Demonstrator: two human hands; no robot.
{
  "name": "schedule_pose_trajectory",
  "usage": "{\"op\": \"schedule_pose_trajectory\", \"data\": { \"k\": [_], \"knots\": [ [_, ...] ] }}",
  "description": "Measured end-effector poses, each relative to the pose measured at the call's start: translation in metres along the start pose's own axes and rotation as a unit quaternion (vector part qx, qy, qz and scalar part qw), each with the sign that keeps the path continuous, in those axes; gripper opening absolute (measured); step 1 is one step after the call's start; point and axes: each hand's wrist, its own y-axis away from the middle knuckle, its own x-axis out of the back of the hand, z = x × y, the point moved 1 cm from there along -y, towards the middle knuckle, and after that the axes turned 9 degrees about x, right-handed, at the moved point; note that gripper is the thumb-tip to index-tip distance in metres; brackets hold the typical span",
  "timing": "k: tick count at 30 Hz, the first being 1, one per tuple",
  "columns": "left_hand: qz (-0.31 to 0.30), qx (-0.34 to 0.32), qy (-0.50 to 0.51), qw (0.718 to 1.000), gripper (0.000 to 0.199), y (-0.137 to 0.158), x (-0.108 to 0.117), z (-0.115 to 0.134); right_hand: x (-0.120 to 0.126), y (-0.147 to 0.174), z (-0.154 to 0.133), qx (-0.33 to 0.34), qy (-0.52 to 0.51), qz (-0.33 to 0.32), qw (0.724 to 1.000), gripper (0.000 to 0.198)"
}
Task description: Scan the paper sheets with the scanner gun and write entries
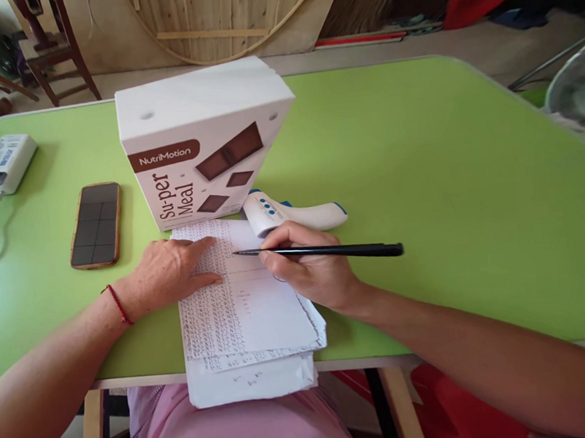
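Observation:
A stack of white paper sheets lies at the table's near edge, its lower part reaching past that edge. Handwriting fills the left part of the top sheet, while much of the right is blank. My left hand rests on the sheet's left side, thumb and index finger spread apart. In my right hand a black pen is pinched, its tip at the sheet near the end of the written lines. Just beyond that hand lies a white and blue infrared thermometer, its near end partly over the paper.
A white NutriMotion box stands behind the papers on the green table. To the left are a phone and a white power bank with a cable. Beyond the table are a wooden chair and a round wooden board.

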Motion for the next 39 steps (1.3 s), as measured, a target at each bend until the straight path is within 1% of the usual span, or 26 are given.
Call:
{"op": "schedule_pose_trajectory", "data": {
  "k": [2, 4, 7, 9, 10, 11, 12, 13, 14, 15, 16, 17, 18, 19, 20, 21, 22, 24, 26, 28, 30, 31, 34, 35, 37, 39],
  "knots": [
    [0.001, -0.001, 0.000, 1.000, 0.057, 0.000, 0.000, 0.000, 0.005, 0.002, -0.005, 0.037, 0.038, 0.021, 0.998, 0.010],
    [0.000, -0.002, -0.003, 1.000, 0.056, 0.000, -0.001, -0.001, 0.010, 0.002, -0.010, 0.096, 0.087, 0.030, 0.991, 0.008],
    [0.018, -0.011, -0.004, 1.000, 0.056, 0.000, -0.005, -0.003, 0.015, 0.000, -0.009, 0.200, 0.147, -0.019, 0.968, 0.016],
    [0.059, -0.039, 0.008, 0.997, 0.050, 0.000, -0.007, -0.004, 0.015, -0.001, -0.004, 0.257, 0.184, -0.059, 0.947, 0.021],
    [0.097, -0.058, 0.026, 0.993, 0.044, 0.001, -0.007, -0.005, 0.015, 0.000, -0.001, 0.280, 0.208, -0.077, 0.934, 0.024],
    [0.149, -0.079, 0.054, 0.984, 0.036, 0.002, -0.007, -0.006, 0.014, 0.000, 0.002, 0.300, 0.235, -0.096, 0.920, 0.026],
    [0.211, -0.097, 0.088, 0.969, 0.027, 0.003, -0.005, -0.007, 0.013, 0.002, 0.004, 0.319, 0.263, -0.115, 0.903, 0.028],
    [0.281, -0.106, 0.124, 0.946, 0.020, 0.004, -0.004, -0.008, 0.012, 0.003, 0.006, 0.334, 0.290, -0.135, 0.886, 0.030],
    [0.354, -0.103, 0.161, 0.916, 0.015, 0.004, -0.002, -0.011, 0.011, 0.004, 0.006, 0.343, 0.316, -0.149, 0.872, 0.030],
    [0.422, -0.091, 0.198, 0.880, 0.016, 0.004, 0.000, -0.014, 0.011, 0.004, 0.006, 0.348, 0.337, -0.159, 0.860, 0.030],
    [0.479, -0.073, 0.233, 0.843, 0.023, 0.003, 0.002, -0.017, 0.011, 0.004, 0.005, 0.349, 0.354, -0.170, 0.851, 0.029],
    [0.522, -0.051, 0.270, 0.808, 0.033, 0.001, 0.002, -0.022, 0.011, 0.003, 0.003, 0.351, 0.364, -0.179, 0.844, 0.029],
    [0.550, -0.031, 0.308, 0.776, 0.044, -0.002, 0.001, -0.027, 0.012, 0.001, 0.002, 0.352, 0.370, -0.182, 0.840, 0.028],
    [0.557, -0.014, 0.342, 0.757, 0.054, -0.006, 0.000, -0.033, 0.014, -0.001, 0.000, 0.354, 0.369, -0.180, 0.840, 0.027],
    [0.544, -0.001, 0.368, 0.754, 0.062, -0.010, -0.002, -0.038, 0.017, -0.003, -0.001, 0.356, 0.365, -0.172, 0.843, 0.026],
    [0.518, 0.006, 0.393, 0.760, 0.069, -0.015, -0.004, -0.043, 0.020, -0.005, -0.002, 0.357, 0.358, -0.156, 0.849, 0.025],
    [0.478, 0.006, 0.419, 0.772, 0.073, -0.019, -0.007, -0.047, 0.024, -0.008, -0.002, 0.355, 0.352, -0.134, 0.856, 0.026],
    [0.397, 0.001, 0.475, 0.785, 0.080, -0.027, -0.011, -0.054, 0.032, -0.012, 0.002, 0.336, 0.351, -0.093, 0.869, 0.030],
    [0.325, -0.006, 0.521, 0.789, 0.082, -0.031, -0.013, -0.058, 0.039, -0.015, 0.011, 0.280, 0.375, -0.074, 0.881, 0.037],
    [0.285, -0.010, 0.541, 0.792, 0.079, -0.033, -0.013, -0.061, 0.043, -0.016, 0.024, 0.201, 0.405, -0.090, 0.887, 0.050],
    [0.273, -0.007, 0.539, 0.797, 0.073, -0.033, -0.012, -0.062, 0.043, -0.015, 0.038, 0.137, 0.422, -0.126, 0.887, 0.059],
    [0.272, -0.005, 0.537, 0.799, 0.069, -0.033, -0.012, -0.063, 0.042, -0.015, 0.044, 0.115, 0.421, -0.146, 0.888, 0.059],
    [0.274, 0.006, 0.544, 0.793, 0.060, -0.033, -0.012, -0.064, 0.039, -0.015, 0.055, 0.071, 0.382, -0.183, 0.903, 0.045],
    [0.281, 0.013, 0.545, 0.790, 0.059, -0.032, -0.011, -0.064, 0.038, -0.016, 0.056, 0.059, 0.361, -0.183, 0.913, 0.041],
    [0.303, 0.032, 0.539, 0.785, 0.060, -0.031, -0.009, -0.063, 0.039, -0.018, 0.055, 0.041, 0.312, -0.159, 0.936, 0.036],
    [0.327, 0.048, 0.538, 0.775, 0.062, -0.027, -0.004, -0.061, 0.041, -0.019, 0.049, 0.031, 0.254, -0.098, 0.962, 0.035]
  ]
}}
